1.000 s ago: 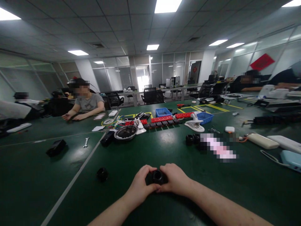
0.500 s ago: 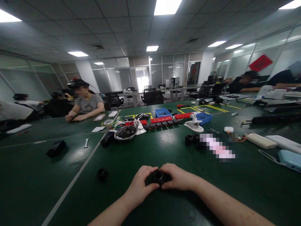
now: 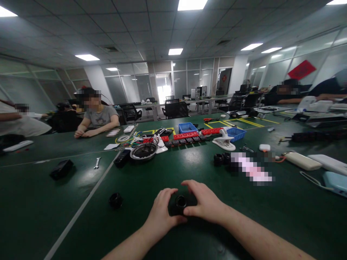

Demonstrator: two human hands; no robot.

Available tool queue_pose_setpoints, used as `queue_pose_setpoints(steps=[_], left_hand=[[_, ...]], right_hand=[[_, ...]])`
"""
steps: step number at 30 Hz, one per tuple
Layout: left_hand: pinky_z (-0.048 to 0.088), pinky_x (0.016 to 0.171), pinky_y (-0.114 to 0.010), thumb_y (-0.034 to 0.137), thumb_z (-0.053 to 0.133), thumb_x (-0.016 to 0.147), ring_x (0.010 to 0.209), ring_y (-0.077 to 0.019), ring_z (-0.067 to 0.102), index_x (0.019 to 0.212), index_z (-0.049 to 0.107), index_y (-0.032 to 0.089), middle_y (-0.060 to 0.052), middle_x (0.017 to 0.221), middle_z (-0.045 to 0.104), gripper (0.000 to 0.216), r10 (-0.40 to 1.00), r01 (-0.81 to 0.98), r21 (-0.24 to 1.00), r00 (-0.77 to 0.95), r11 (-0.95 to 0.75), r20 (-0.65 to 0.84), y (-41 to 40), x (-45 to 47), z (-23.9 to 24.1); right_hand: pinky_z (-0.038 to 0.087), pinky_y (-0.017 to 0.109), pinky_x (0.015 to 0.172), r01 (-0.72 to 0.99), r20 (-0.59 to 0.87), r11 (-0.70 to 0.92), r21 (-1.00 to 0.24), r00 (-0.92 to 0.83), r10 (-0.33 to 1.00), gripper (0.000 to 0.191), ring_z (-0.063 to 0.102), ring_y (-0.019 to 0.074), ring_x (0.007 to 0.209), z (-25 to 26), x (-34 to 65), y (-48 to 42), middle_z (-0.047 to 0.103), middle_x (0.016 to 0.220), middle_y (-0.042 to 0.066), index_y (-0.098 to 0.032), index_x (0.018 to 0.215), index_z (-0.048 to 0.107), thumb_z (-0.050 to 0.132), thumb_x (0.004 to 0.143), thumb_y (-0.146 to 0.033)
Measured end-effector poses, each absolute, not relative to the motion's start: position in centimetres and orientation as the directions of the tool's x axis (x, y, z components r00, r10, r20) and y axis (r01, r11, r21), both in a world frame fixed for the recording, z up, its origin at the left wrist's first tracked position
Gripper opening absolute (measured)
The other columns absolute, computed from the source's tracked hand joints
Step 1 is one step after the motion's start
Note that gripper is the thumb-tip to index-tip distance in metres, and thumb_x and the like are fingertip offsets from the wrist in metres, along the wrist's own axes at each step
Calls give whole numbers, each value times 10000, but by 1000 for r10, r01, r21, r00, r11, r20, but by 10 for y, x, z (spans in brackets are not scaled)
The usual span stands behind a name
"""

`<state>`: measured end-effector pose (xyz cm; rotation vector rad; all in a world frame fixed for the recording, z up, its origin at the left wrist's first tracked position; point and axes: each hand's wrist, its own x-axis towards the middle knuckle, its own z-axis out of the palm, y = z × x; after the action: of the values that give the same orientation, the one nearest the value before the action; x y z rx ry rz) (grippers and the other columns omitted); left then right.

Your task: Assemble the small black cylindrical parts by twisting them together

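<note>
Head camera is looking down on both hands meeting over the green table (image 3: 168, 169). The left hand (image 3: 162, 213) is curling its fingers closed around the near-left side of a black round part (image 3: 180, 204). The right hand (image 3: 207, 205) is closing on it from the other side, its fingers arching over the top edge. Pinching it from two sides is probably keeping it steady, with its open bore facing up between the thumbs. The fingers are covering most of its body, so its lower shape is sitting out of sight. I cannot tell whether it is resting on the table or hanging just above it.

Left of the left fingers, well apart, a loose black ring (image 3: 115, 199) is lying flat. Beyond the right fingertips, two black cylinders (image 3: 222, 159) are standing side by side next to a pixelated patch that is hiding whatever lies there. Farther out past both hands, a metal bowl (image 3: 143, 151) is holding tangled wires, hard to make out.
</note>
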<state>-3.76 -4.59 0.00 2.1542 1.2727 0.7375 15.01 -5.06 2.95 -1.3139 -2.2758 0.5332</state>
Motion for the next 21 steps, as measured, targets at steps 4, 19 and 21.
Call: queue_pose_setpoints(steps=[4, 19, 21], left_hand=[[399, 761, -359, 372, 675, 595, 858, -244, 502, 849, 560, 200, -47, 890, 555, 328, 893, 692, 585, 427, -423, 141, -47, -33, 5], [337, 868, -378, 416, 623, 675, 1015, -252, 467, 1020, 562, 210, -57, 1036, 557, 406, 951, 785, 539, 277, -307, 138, -40, -43, 8], [328, 883, -389, 451, 624, 660, 1044, -261, 446, 1036, 560, 213, -64, 1067, 534, 449, 958, 799, 530, 267, -282, 108, -39, -46, 10]], right_hand=[[379, 347, 773, 707, 187, 511, -488, -487, 853, 653, 517, 237, 883, 23, 139, -52, 567, 966, 69, -190, 1088, 512, 653, 575, -568], [412, 295, 732, 453, 354, 360, -816, -103, 930, 333, 499, 165, 799, 6, 154, -32, 501, 872, 15, -201, 889, 373, 602, 646, -191], [413, 282, 712, 446, 336, 356, -821, -125, 933, 345, 498, 157, 781, -1, 154, -27, 495, 856, 4, -207, 852, 352, 610, 626, -168]])
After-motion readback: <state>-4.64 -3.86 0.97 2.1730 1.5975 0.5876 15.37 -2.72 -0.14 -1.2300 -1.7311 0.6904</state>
